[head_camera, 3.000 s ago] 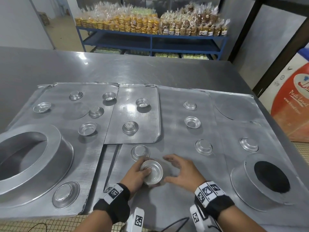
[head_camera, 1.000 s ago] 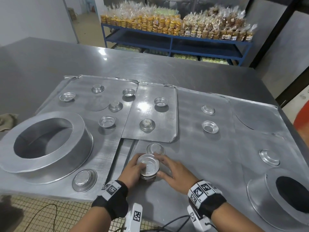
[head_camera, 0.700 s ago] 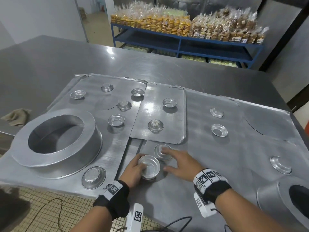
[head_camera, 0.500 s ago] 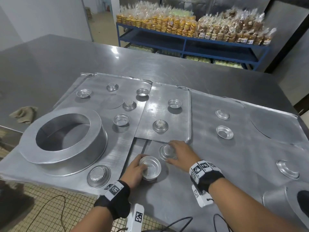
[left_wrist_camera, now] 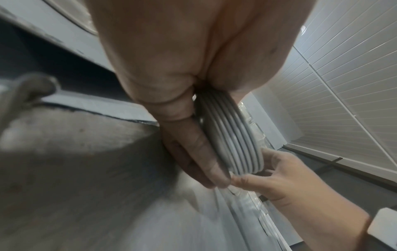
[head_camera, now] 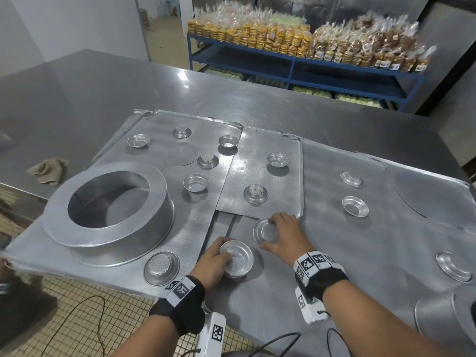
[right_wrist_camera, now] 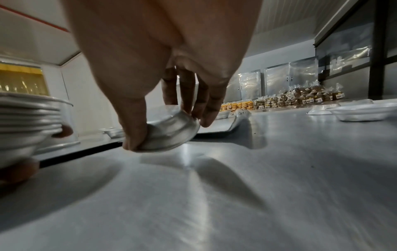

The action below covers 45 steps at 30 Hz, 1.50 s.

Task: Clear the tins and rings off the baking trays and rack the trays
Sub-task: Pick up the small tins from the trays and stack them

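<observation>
My left hand [head_camera: 219, 256] grips a stack of nested small tins [head_camera: 237, 256], standing on the large front baking tray [head_camera: 360, 253]; the stacked rims [left_wrist_camera: 227, 135] show in the left wrist view. Just beyond it my right hand [head_camera: 269, 233] pinches an upside-down tin [head_camera: 262, 228] between thumb and fingers. In the right wrist view this tin [right_wrist_camera: 169, 134] is tilted, one edge off the tray. Several loose tins lie across the left tray [head_camera: 159, 140], the small middle tray [head_camera: 257, 150] and the right side. A wide metal ring [head_camera: 110, 228] stands on the left tray.
A second metal ring [head_camera: 438, 318] sits at the front right corner. A rag [head_camera: 47, 171] lies on the steel table to the left. A blue shelf [head_camera: 296, 60] of bagged biscuits stands behind the table. The table's front edge is close to my wrists.
My right hand left the stack, reached forward to the upside-down tin and took hold of it. The left hand stayed on the stack. The view swung left.
</observation>
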Each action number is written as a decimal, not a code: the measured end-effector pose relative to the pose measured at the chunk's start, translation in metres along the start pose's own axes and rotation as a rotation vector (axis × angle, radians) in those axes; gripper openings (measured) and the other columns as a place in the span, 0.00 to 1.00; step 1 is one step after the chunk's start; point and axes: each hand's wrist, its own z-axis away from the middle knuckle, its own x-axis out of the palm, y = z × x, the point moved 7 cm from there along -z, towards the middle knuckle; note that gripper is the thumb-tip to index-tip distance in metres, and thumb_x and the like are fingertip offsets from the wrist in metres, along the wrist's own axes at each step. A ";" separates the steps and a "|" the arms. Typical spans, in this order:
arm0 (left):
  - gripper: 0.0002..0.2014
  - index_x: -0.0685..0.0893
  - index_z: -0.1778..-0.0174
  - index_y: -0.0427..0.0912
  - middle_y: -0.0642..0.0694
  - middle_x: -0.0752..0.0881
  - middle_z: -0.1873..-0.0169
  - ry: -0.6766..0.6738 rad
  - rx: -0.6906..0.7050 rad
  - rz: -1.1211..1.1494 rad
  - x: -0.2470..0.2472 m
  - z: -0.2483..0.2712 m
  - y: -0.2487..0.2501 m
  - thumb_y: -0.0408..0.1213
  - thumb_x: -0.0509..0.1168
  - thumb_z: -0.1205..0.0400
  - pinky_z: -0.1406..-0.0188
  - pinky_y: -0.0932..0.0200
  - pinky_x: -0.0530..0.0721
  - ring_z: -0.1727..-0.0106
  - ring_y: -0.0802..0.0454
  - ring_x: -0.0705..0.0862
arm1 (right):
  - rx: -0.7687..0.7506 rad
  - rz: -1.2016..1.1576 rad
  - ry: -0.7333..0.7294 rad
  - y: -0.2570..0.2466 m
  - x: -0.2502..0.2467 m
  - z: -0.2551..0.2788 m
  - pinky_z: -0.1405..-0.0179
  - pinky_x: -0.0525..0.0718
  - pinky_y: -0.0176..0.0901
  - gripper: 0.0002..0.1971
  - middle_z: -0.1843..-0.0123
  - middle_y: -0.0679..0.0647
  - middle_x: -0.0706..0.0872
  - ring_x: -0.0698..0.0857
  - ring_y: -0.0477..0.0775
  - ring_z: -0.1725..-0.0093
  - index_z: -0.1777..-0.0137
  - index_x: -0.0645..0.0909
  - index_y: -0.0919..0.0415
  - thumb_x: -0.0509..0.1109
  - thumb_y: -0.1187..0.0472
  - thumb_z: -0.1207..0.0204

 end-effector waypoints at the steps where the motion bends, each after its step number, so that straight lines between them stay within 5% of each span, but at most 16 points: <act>1: 0.15 0.85 0.47 0.53 0.44 0.89 0.53 -0.001 -0.003 0.005 0.001 0.000 0.001 0.31 0.64 0.24 0.51 0.57 0.81 0.52 0.49 0.86 | -0.005 -0.045 0.038 -0.001 -0.005 0.003 0.36 0.76 0.43 0.33 0.38 0.47 0.78 0.74 0.51 0.37 0.35 0.76 0.55 0.83 0.46 0.36; 6: 0.12 0.86 0.48 0.51 0.43 0.89 0.54 -0.007 -0.014 0.072 0.007 -0.003 0.004 0.34 0.67 0.25 0.48 0.50 0.84 0.52 0.45 0.86 | -0.123 -0.250 0.240 -0.014 -0.033 0.022 0.36 0.81 0.42 0.36 0.38 0.43 0.76 0.79 0.46 0.39 0.30 0.77 0.50 0.84 0.45 0.38; 8: 0.11 0.87 0.49 0.53 0.42 0.90 0.52 -0.012 -0.021 0.102 0.011 -0.003 0.004 0.43 0.70 0.27 0.40 0.43 0.84 0.47 0.40 0.88 | -0.183 -0.337 0.288 -0.022 -0.042 0.030 0.37 0.83 0.41 0.34 0.39 0.44 0.76 0.82 0.44 0.41 0.33 0.78 0.53 0.84 0.47 0.39; 12: 0.22 0.88 0.47 0.50 0.38 0.90 0.48 -0.020 -0.013 0.157 0.020 -0.007 0.005 0.62 0.71 0.30 0.29 0.32 0.77 0.39 0.34 0.86 | -0.225 -0.419 0.274 -0.037 -0.046 0.046 0.40 0.84 0.37 0.33 0.42 0.43 0.76 0.82 0.43 0.43 0.37 0.76 0.53 0.86 0.48 0.40; 15: 0.26 0.87 0.46 0.51 0.40 0.91 0.47 -0.038 -0.013 0.144 0.025 -0.007 0.006 0.66 0.70 0.30 0.28 0.32 0.76 0.39 0.38 0.87 | -0.238 -0.482 0.227 -0.039 -0.038 0.054 0.37 0.84 0.38 0.35 0.43 0.43 0.79 0.83 0.43 0.41 0.38 0.76 0.55 0.87 0.47 0.41; 21: 0.20 0.87 0.44 0.51 0.36 0.91 0.48 -0.090 -0.041 0.197 0.031 -0.004 0.007 0.52 0.76 0.31 0.34 0.27 0.80 0.43 0.33 0.89 | -0.186 -0.591 0.139 -0.034 -0.019 0.060 0.33 0.84 0.42 0.32 0.36 0.38 0.85 0.85 0.39 0.36 0.39 0.78 0.53 0.88 0.52 0.42; 28: 0.16 0.87 0.45 0.53 0.35 0.90 0.47 -0.040 -0.024 0.223 0.023 -0.007 0.008 0.38 0.71 0.29 0.32 0.30 0.79 0.41 0.32 0.87 | -0.158 -0.663 -0.043 -0.035 -0.001 0.061 0.26 0.78 0.40 0.25 0.24 0.40 0.78 0.78 0.33 0.28 0.40 0.77 0.53 0.84 0.55 0.34; 37: 0.20 0.86 0.45 0.54 0.40 0.89 0.49 0.035 0.026 0.171 0.004 -0.009 0.013 0.43 0.70 0.35 0.35 0.35 0.82 0.40 0.34 0.85 | -0.148 -0.598 -0.297 -0.037 0.004 0.037 0.23 0.74 0.38 0.45 0.26 0.39 0.80 0.76 0.30 0.27 0.23 0.71 0.46 0.87 0.44 0.40; 40: 0.20 0.85 0.43 0.46 0.34 0.87 0.47 0.041 -0.011 0.245 -0.001 -0.009 0.012 0.35 0.70 0.33 0.50 0.30 0.88 0.45 0.32 0.86 | -0.104 -0.520 -0.319 -0.029 -0.003 0.008 0.22 0.73 0.42 0.47 0.23 0.41 0.77 0.76 0.36 0.26 0.20 0.70 0.48 0.80 0.32 0.38; 42: 0.20 0.85 0.43 0.41 0.33 0.85 0.50 0.041 -0.030 0.300 -0.004 -0.009 0.012 0.30 0.67 0.32 0.60 0.36 0.90 0.51 0.36 0.86 | -0.087 -0.338 -0.239 -0.020 -0.007 -0.018 0.24 0.76 0.46 0.41 0.25 0.45 0.80 0.79 0.42 0.27 0.22 0.74 0.50 0.73 0.30 0.32; 45: 0.18 0.87 0.48 0.47 0.38 0.87 0.54 0.057 -0.008 0.270 -0.011 -0.008 0.014 0.32 0.67 0.33 0.52 0.31 0.89 0.52 0.40 0.85 | -0.088 -0.111 -0.159 -0.015 -0.007 -0.052 0.29 0.79 0.49 0.31 0.30 0.51 0.83 0.81 0.50 0.31 0.25 0.76 0.55 0.71 0.39 0.23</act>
